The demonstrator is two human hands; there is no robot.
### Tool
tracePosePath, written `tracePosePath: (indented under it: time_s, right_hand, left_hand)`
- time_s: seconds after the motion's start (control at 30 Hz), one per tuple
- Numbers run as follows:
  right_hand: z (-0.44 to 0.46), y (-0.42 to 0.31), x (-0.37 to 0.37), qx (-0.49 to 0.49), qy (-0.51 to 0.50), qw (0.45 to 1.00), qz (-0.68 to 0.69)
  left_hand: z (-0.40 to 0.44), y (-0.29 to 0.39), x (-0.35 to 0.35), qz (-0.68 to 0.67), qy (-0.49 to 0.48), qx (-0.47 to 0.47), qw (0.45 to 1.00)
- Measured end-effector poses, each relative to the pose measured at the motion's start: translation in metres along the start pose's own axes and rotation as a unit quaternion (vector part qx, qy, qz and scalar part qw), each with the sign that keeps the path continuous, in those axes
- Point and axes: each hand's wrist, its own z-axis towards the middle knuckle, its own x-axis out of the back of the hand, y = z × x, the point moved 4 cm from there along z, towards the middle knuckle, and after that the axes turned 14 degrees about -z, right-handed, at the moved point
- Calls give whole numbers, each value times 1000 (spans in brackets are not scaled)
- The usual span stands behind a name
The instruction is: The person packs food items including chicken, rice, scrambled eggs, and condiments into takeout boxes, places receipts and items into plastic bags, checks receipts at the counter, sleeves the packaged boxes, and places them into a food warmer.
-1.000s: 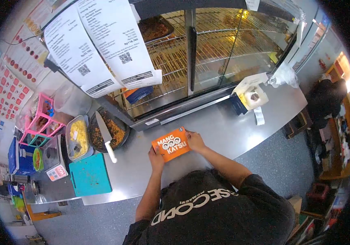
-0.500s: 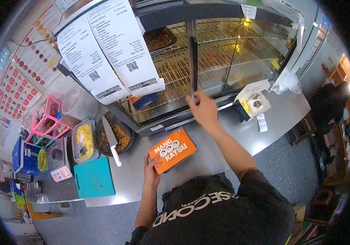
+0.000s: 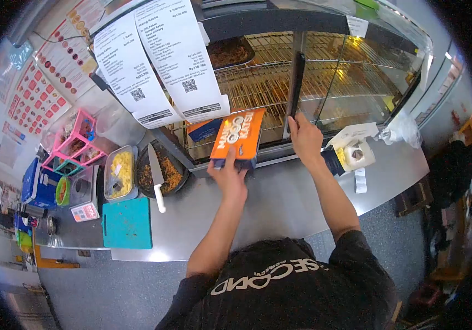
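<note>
My left hand (image 3: 229, 184) grips an orange takeaway box (image 3: 239, 135) lettered "MANG KATSU" by its near end. The box is tilted at the opening of a glass-fronted warming cabinet (image 3: 230, 14), its far end over the lower edge. My right hand (image 3: 307, 142) is at the cabinet's sliding door, fingers curled on the lower part of its dark upright handle (image 3: 297, 82). Just left of the orange box, a second box, dark blue and orange (image 3: 205, 131), lies inside on the rack. An open takeaway box (image 3: 351, 151) with yellow food stands right of my right hand.
On the steel counter (image 3: 192, 231) lie a teal cutting board (image 3: 127, 224), a knife (image 3: 155, 168) across a black bowl (image 3: 178, 181) of brown crumbly food, and a tub of yellow food (image 3: 121, 173). Paper receipts (image 3: 178, 60) hang over the cabinet's left side. A metal tray (image 3: 230, 52) sits inside.
My left hand has lifted the orange box from the counter up to the cabinet opening. My right hand has come onto the door handle, and the door has shifted right. The view has moved slightly.
</note>
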Motion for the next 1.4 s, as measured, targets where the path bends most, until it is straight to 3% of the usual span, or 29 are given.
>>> tracePosePath:
  time_s: [0.1,0.2,0.23,0.37,0.47,0.57,0.7,0.8,0.93,1.07,1.17,1.4]
  right_hand:
    - [2,4,3,-7,-26,1000,11]
    - [1,5,1,-11,-36,999,25]
    - [1,5,-2,-13,-35,999,32]
    - [-1,6,-6,-23,-27,998,59]
    - [-3,4,-8,-29,-16,997,74]
    - [-4,-1,-10,-19,-13,996,88]
    - [-11,-28,-9,5,-18,997,80]
    - [-19,-54,-12,9,-41,995,94]
    - [-29,-92,-23,25,-42,988,145]
    - [-37,-127,-31,21,-66,980,185]
    - [-45,-153,-38,42,-32,972,227]
    - [-70,-194,-63,53,-173,903,389]
  left_hand:
    - [29,-41,-15,-87,-13,-12,996]
    - [45,-68,-15,-110,35,108,987]
    - [42,-69,-24,-126,-8,120,985]
    - [54,-75,-45,-210,-32,173,962]
    - [44,-66,-58,-140,-141,212,957]
    - [27,-42,-48,15,-137,180,974]
    - [23,1,-19,166,-123,-25,978]
    - [21,38,-9,264,-173,-135,939]
    - [-3,89,-31,186,-230,-317,901]
    - [-29,138,-46,222,-228,-462,827]
    - [-44,143,-34,247,-271,-461,808]
    - [-43,108,57,328,-265,-351,836]
